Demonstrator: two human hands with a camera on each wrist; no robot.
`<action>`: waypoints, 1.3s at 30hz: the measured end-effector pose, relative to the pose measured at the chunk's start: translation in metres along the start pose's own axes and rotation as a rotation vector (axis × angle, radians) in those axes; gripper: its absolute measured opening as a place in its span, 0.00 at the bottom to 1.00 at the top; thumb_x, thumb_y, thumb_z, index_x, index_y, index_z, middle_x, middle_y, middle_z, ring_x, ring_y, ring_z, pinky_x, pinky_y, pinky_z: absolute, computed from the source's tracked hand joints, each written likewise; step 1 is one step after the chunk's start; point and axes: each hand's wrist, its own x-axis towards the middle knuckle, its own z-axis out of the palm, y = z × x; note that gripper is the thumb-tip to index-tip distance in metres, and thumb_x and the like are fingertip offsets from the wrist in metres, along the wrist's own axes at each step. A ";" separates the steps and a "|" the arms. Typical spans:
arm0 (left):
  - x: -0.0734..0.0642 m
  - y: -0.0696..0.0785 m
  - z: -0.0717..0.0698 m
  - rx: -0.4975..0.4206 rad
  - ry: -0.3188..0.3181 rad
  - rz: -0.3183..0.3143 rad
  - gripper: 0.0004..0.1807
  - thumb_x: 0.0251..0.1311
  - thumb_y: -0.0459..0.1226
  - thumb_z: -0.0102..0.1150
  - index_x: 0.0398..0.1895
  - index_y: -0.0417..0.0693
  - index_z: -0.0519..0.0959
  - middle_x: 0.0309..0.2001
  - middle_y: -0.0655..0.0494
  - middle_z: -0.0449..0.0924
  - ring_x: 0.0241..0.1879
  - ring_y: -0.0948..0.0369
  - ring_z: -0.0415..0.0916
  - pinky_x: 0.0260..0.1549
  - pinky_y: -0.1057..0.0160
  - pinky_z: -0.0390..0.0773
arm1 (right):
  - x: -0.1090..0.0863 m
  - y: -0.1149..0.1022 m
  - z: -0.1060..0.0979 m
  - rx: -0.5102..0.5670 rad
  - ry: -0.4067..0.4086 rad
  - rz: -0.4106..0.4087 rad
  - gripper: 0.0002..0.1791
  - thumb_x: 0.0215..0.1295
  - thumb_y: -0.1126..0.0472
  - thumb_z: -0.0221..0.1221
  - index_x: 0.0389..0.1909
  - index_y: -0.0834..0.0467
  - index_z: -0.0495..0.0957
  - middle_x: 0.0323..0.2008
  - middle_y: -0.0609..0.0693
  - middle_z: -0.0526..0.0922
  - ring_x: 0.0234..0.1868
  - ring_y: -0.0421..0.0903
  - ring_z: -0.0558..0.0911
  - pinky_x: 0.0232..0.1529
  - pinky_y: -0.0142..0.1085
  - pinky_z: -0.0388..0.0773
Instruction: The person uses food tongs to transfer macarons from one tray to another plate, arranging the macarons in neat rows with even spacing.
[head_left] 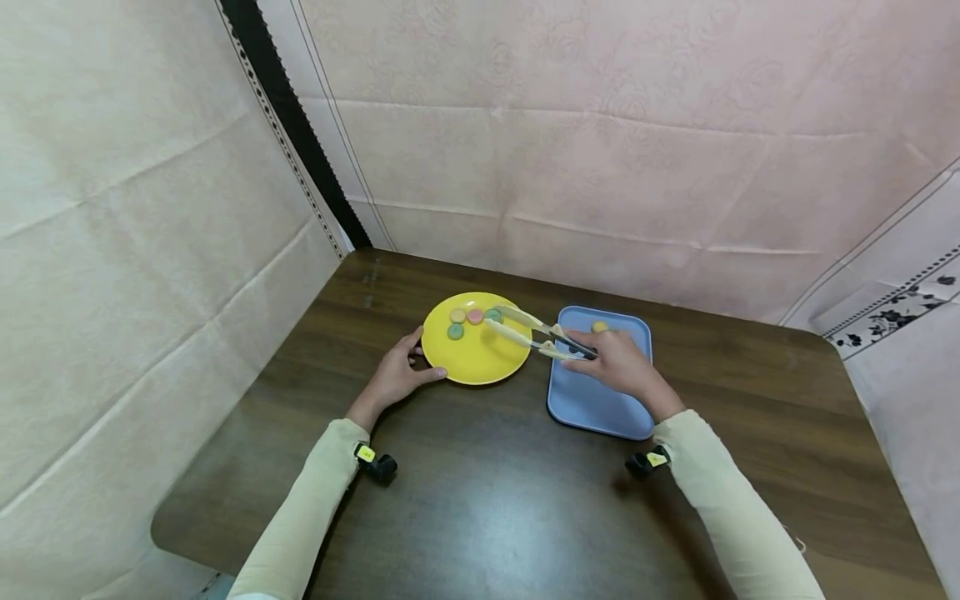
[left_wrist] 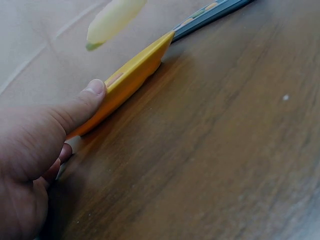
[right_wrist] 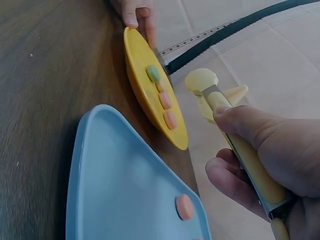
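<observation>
A yellow plate (head_left: 480, 358) carries several small round macarons, among them a pink macaron (head_left: 475, 317) and a green macaron (head_left: 455, 332). My left hand (head_left: 397, 375) holds the plate's left edge, its thumb on the rim (left_wrist: 107, 95). My right hand (head_left: 618, 362) grips a pair of tongs (head_left: 551, 333) with pale yellow tips, spread apart above the plate. Beside the upper tip is another green macaron (head_left: 492, 315); I cannot tell whether the tongs touch it. Under the right hand lies a blue tray (head_left: 600, 404) with a macaron (right_wrist: 185, 207) in it.
The plate and tray lie side by side on a dark wooden table (head_left: 465, 475). Pale cloth (head_left: 600, 167) hangs behind the table's far edge, and more cloth (head_left: 135, 250) hangs at the left. A strapped-on camera (head_left: 382, 468) sits at the left wrist.
</observation>
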 end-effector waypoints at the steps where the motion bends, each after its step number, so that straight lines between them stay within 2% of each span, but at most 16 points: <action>1: 0.000 0.000 0.000 -0.001 0.000 -0.001 0.57 0.46 0.54 0.72 0.75 0.46 0.50 0.64 0.50 0.65 0.55 0.56 0.69 0.54 0.53 0.73 | 0.002 -0.001 0.002 0.000 -0.002 -0.005 0.31 0.56 0.48 0.68 0.60 0.54 0.76 0.23 0.49 0.75 0.18 0.42 0.63 0.17 0.34 0.64; 4: -0.001 0.001 0.000 -0.003 -0.003 -0.004 0.57 0.46 0.55 0.72 0.75 0.46 0.50 0.64 0.50 0.65 0.55 0.56 0.69 0.54 0.53 0.73 | 0.009 -0.002 0.008 0.016 -0.032 -0.014 0.30 0.57 0.48 0.67 0.60 0.56 0.76 0.42 0.54 0.84 0.20 0.42 0.65 0.18 0.33 0.65; 6: -0.001 0.001 0.000 -0.001 -0.006 -0.007 0.58 0.46 0.55 0.72 0.75 0.46 0.50 0.64 0.50 0.65 0.55 0.57 0.68 0.54 0.53 0.73 | 0.014 -0.002 0.012 0.033 -0.053 -0.011 0.30 0.58 0.47 0.66 0.59 0.57 0.77 0.52 0.54 0.82 0.21 0.41 0.68 0.19 0.33 0.67; 8: -0.001 0.001 -0.001 -0.003 -0.011 -0.009 0.58 0.46 0.55 0.71 0.75 0.46 0.50 0.64 0.49 0.65 0.56 0.56 0.68 0.54 0.53 0.73 | 0.018 -0.002 0.016 0.045 -0.075 -0.002 0.31 0.59 0.46 0.65 0.60 0.57 0.76 0.55 0.54 0.80 0.24 0.41 0.72 0.21 0.33 0.70; 11: -0.001 0.001 0.000 -0.003 -0.015 -0.009 0.58 0.45 0.56 0.71 0.76 0.47 0.50 0.65 0.50 0.64 0.56 0.56 0.68 0.54 0.53 0.73 | 0.022 -0.002 0.021 0.053 -0.090 0.010 0.31 0.59 0.46 0.65 0.60 0.58 0.76 0.52 0.54 0.81 0.28 0.41 0.74 0.24 0.33 0.72; 15: -0.001 0.000 0.000 0.000 -0.016 -0.012 0.59 0.45 0.57 0.71 0.76 0.47 0.50 0.65 0.50 0.64 0.56 0.57 0.68 0.54 0.53 0.73 | 0.025 -0.004 0.026 0.045 -0.096 0.015 0.31 0.58 0.47 0.66 0.59 0.59 0.77 0.40 0.51 0.83 0.24 0.42 0.72 0.23 0.34 0.71; 19: 0.000 -0.001 0.000 0.000 -0.017 -0.015 0.58 0.45 0.56 0.71 0.76 0.47 0.50 0.65 0.51 0.65 0.56 0.57 0.68 0.54 0.54 0.73 | 0.027 -0.005 0.031 0.020 -0.098 0.030 0.30 0.56 0.47 0.68 0.58 0.57 0.78 0.28 0.47 0.76 0.22 0.43 0.69 0.22 0.35 0.69; 22: 0.000 0.000 0.000 -0.001 -0.019 -0.015 0.58 0.45 0.56 0.71 0.75 0.46 0.50 0.65 0.51 0.64 0.56 0.57 0.68 0.54 0.54 0.73 | 0.027 -0.005 0.034 0.016 -0.100 0.045 0.30 0.56 0.48 0.68 0.58 0.57 0.78 0.26 0.47 0.73 0.23 0.44 0.68 0.22 0.35 0.68; 27: 0.000 0.000 0.000 0.006 -0.020 -0.018 0.59 0.45 0.57 0.71 0.76 0.47 0.50 0.66 0.50 0.63 0.56 0.56 0.68 0.54 0.53 0.73 | 0.025 -0.006 0.035 0.033 -0.098 0.057 0.30 0.56 0.48 0.68 0.59 0.56 0.77 0.27 0.49 0.73 0.24 0.45 0.68 0.23 0.36 0.69; 31: -0.001 0.001 0.000 0.001 -0.023 -0.022 0.58 0.46 0.57 0.71 0.76 0.47 0.49 0.68 0.50 0.62 0.57 0.56 0.67 0.54 0.53 0.73 | 0.020 -0.005 0.025 0.031 -0.079 0.031 0.30 0.58 0.46 0.66 0.60 0.56 0.76 0.40 0.53 0.82 0.24 0.43 0.71 0.24 0.35 0.70; 32: -0.001 0.002 0.000 0.000 -0.024 -0.023 0.58 0.46 0.56 0.71 0.76 0.47 0.49 0.68 0.50 0.62 0.57 0.56 0.67 0.54 0.53 0.73 | 0.018 -0.004 0.021 0.015 -0.068 0.017 0.31 0.59 0.46 0.65 0.60 0.56 0.76 0.39 0.53 0.83 0.23 0.42 0.70 0.23 0.34 0.69; 35: -0.001 0.001 0.000 -0.003 -0.017 -0.031 0.58 0.46 0.56 0.71 0.76 0.48 0.49 0.67 0.51 0.62 0.56 0.56 0.67 0.54 0.53 0.73 | 0.011 -0.003 0.005 -0.018 -0.040 0.001 0.31 0.58 0.45 0.66 0.60 0.56 0.76 0.30 0.51 0.83 0.22 0.42 0.68 0.22 0.34 0.67; 39: -0.001 0.001 -0.001 -0.003 -0.016 -0.022 0.58 0.47 0.56 0.71 0.76 0.46 0.49 0.67 0.50 0.62 0.56 0.56 0.67 0.54 0.53 0.72 | -0.005 -0.001 -0.021 -0.042 -0.010 -0.010 0.33 0.57 0.46 0.66 0.60 0.58 0.75 0.14 0.45 0.70 0.16 0.40 0.62 0.19 0.35 0.64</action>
